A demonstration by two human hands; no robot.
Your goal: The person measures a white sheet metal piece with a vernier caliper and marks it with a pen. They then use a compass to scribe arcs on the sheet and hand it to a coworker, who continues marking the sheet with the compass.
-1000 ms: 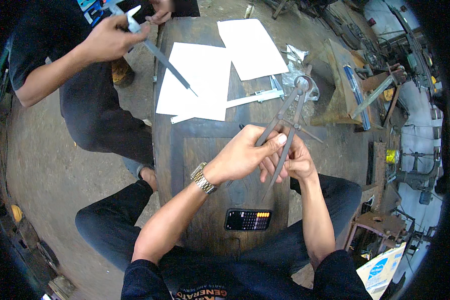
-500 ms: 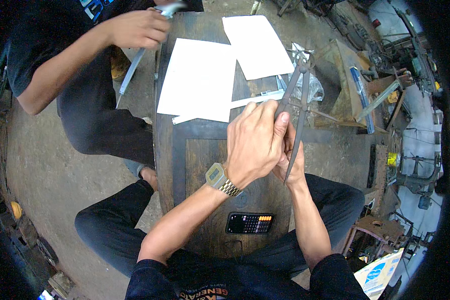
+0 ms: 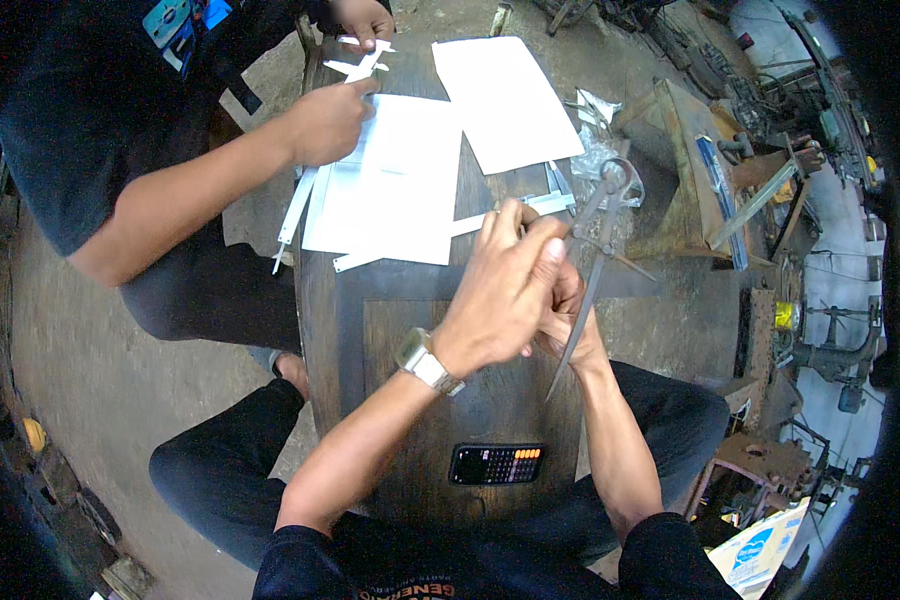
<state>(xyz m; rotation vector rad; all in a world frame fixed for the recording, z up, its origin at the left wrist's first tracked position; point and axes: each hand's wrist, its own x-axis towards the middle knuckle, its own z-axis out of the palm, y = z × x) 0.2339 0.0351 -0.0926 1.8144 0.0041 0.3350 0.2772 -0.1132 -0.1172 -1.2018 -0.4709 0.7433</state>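
Above the near part of a dark wooden table (image 3: 340,360), I hold a pair of metal dividers (image 3: 604,247) in both hands. Their rounded top points away from me, and one long leg slants down toward me to a sharp tip. My left hand (image 3: 505,295), with a metal-band watch (image 3: 425,362) on its wrist, is closed at the dividers' left side; its fingers hide part of the other leg. Beneath and to the right, my right hand (image 3: 577,325) is curled around the dividers, partly covered by the left.
At far left a co-worker's hand (image 3: 335,122) grips a vernier caliper (image 3: 362,68) over white paper (image 3: 405,190). A second sheet (image 3: 510,110), another caliper (image 3: 470,223) and a plastic bag (image 3: 592,155) lie beyond my hands. A phone (image 3: 497,464) showing a calculator lies nearest me.
The co-worker's hand has moved right and nearer with the caliper, and their other hand has come to its jaws. My dividers have shifted slightly and tilt more, still in my hands.
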